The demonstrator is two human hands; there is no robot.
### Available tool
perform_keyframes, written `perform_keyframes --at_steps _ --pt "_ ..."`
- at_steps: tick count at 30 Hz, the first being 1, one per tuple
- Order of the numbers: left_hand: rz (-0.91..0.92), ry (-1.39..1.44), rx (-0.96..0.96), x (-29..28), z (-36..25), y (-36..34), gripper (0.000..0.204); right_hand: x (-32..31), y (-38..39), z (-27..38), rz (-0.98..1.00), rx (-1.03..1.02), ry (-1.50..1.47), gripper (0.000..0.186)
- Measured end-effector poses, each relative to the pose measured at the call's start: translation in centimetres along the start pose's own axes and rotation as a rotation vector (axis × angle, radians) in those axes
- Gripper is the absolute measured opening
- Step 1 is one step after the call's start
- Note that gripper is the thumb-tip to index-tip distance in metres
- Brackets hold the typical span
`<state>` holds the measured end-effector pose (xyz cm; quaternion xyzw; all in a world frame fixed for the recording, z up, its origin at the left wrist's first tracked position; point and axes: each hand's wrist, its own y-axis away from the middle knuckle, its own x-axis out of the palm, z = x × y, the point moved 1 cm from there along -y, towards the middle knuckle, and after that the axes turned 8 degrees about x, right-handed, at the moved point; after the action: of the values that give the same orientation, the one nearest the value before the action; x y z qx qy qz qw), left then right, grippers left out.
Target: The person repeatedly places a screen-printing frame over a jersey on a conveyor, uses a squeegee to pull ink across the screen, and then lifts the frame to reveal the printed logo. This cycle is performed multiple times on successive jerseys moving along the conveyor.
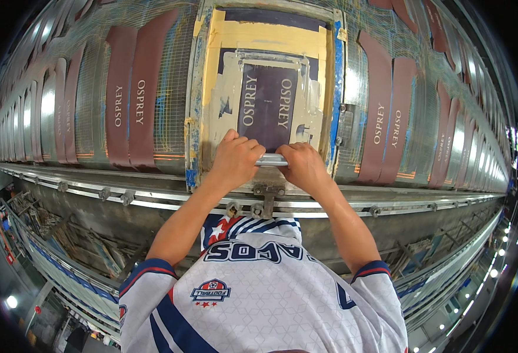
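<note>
My left hand (238, 157) and my right hand (298, 162) are closed around a grey metal squeegee bar (272, 159), one at each end. The bar lies across the near part of a screen-printing frame (336, 82), which has blue-stained edges, yellow tape and smeared pale ink around a dark purple rectangle (269, 98) with two columns of light lettering. My hands cover parts of the bar, and its lower edge is hard to make out. A metal clamp bracket (269, 194) sits at the front of the frame, just below my hands.
Long curved rows of maroon fabric pieces (120, 70) with light lettering lie on the printing table (85, 135) to both sides. A metal rail (347, 206) with several small stops runs along the near edge. Below it are racks (441, 253) holding flat boards and frames.
</note>
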<state>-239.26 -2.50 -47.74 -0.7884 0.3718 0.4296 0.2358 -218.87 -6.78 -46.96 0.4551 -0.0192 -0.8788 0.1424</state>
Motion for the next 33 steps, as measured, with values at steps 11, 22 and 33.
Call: perform_keyframes --at_steps 11,22,33 --pt "0.006 -0.168 0.009 -5.9 11.8 -16.8 0.021 -8.1 -18.8 -6.4 0.043 0.096 0.097 0.023" --pt "-0.045 -0.11 -0.013 -4.9 11.9 -16.4 0.015 -6.9 -18.8 -6.5 0.017 0.099 0.081 0.026" --pt "-0.184 -0.119 0.059 0.9 0.0 0.9 0.023 -1.7 0.1 0.5 0.123 0.04 -0.128 0.043"
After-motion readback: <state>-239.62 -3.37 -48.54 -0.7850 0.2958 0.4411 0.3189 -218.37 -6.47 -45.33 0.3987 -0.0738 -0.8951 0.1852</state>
